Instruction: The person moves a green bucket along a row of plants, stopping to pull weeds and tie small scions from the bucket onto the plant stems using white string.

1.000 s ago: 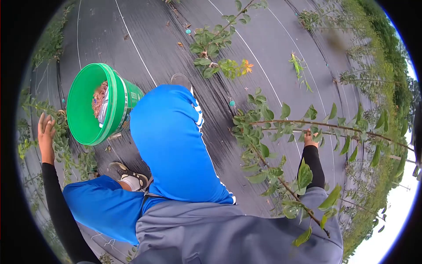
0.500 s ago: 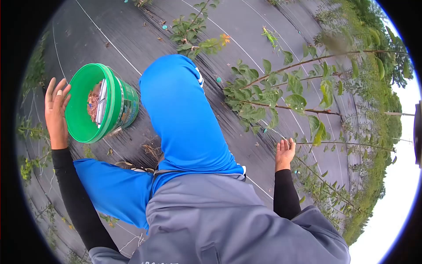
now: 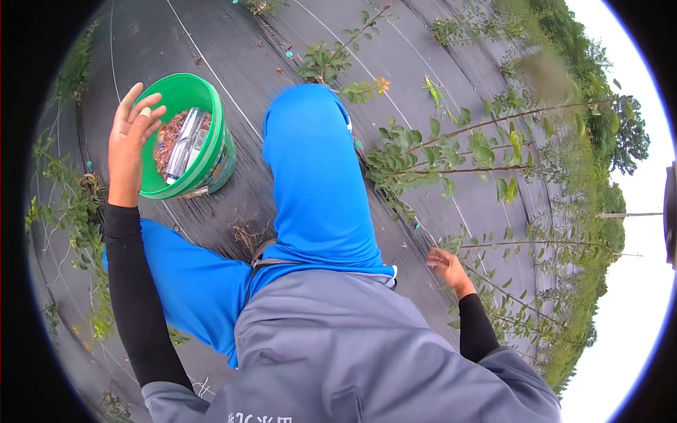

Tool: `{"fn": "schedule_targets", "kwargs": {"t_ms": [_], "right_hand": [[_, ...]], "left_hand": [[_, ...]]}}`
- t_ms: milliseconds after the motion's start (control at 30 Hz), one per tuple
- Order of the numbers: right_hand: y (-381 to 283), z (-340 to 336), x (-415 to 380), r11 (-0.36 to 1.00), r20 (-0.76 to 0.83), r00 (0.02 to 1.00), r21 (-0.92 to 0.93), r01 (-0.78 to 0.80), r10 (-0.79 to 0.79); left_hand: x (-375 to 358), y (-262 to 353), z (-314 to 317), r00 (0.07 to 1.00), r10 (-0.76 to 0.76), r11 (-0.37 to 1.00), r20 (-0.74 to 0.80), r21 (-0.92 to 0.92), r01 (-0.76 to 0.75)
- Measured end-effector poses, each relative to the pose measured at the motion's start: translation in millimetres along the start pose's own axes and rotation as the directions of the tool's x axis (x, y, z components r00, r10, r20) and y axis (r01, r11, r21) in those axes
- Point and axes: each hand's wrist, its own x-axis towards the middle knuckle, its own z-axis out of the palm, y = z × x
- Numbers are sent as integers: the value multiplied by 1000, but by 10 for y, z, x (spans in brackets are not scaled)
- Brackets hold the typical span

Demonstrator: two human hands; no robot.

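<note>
My left hand [image 3: 134, 141] is raised at the side of a green bucket [image 3: 218, 134], fingers stretched out and holding nothing; it overlaps the rim in this view. The bucket is tilted in view and holds brown shredded material [image 3: 166, 141] with a clear plastic bottle-like container [image 3: 185, 144] and a pale packet lying on top. My right hand [image 3: 451, 272] is out on the other side, beside the thin stem of a leafy sapling [image 3: 522, 245]. Its fingers are stretched out, slightly blurred, with nothing visible in them.
Black ground sheeting [image 3: 233, 35] with white lines covers the ground. My blue-trousered knee [image 3: 310, 148] rises between the bucket and a leafy young tree [image 3: 423, 158]. A smaller plant [image 3: 328, 63] stands beyond it. Weeds [image 3: 77, 204] grow at the left; pulled green stalks [image 3: 434, 92] lie farther off.
The view has shifted, so the bucket sits higher and more to the right, showing more of its contents. My right hand has turned, its fingers now pointing left. My left hand stays beside the bucket.
</note>
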Motion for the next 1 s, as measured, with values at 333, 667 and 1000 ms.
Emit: {"fn": "schedule_targets", "kwargs": {"t_ms": [333, 667, 1000], "right_hand": [[-122, -336, 468, 586, -86, 775, 708, -394, 626], [692, -345, 798, 505, -18, 510, 175, -845, 860], [78, 1370, -187, 994, -71, 995, -92, 62, -69]], "left_hand": [[10, 12, 88, 1000, -17, 998, 3, -55, 18], [-9, 20, 164, 1000, 1, 998, 30, -60, 1], [-127, 70, 171, 999, -5, 995, 45, -99, 9]]}}
